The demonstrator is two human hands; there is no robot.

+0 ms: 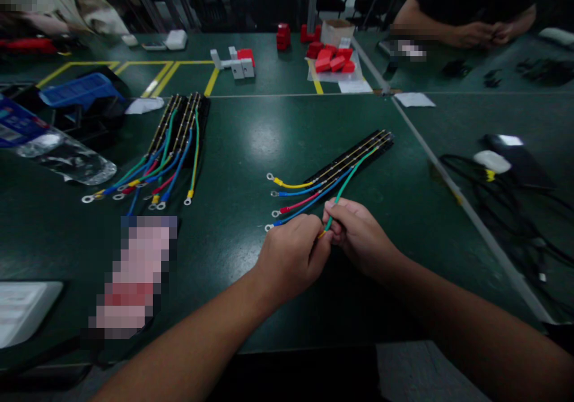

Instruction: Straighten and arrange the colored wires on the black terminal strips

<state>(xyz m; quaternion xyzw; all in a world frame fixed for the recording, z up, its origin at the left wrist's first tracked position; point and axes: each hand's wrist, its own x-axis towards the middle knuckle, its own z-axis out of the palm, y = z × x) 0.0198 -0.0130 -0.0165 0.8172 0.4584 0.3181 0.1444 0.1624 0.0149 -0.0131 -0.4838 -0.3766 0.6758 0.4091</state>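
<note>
A black terminal strip (347,157) lies slantwise on the green table in front of me, with yellow, blue, red and green wires running off it. Most of these wires end in metal ring lugs at the left. The green wire (348,180) bends down to my hands. My right hand (359,228) pinches it between thumb and fingers. Just beside that, my left hand (293,252) is closed around the wire's yellow-green end; whatever tip it has is hidden in the fist. Below the left hand's knuckles lies a blue wire's ring lug (269,228).
Two similar wired strips (179,127) lie at the left, near a water bottle (67,145) and a blue tray (81,91). A pixelated object (137,276) rests nearer me. Red parts (332,59) sit in a bag behind. Black cables (488,210) lie right; other people sit opposite.
</note>
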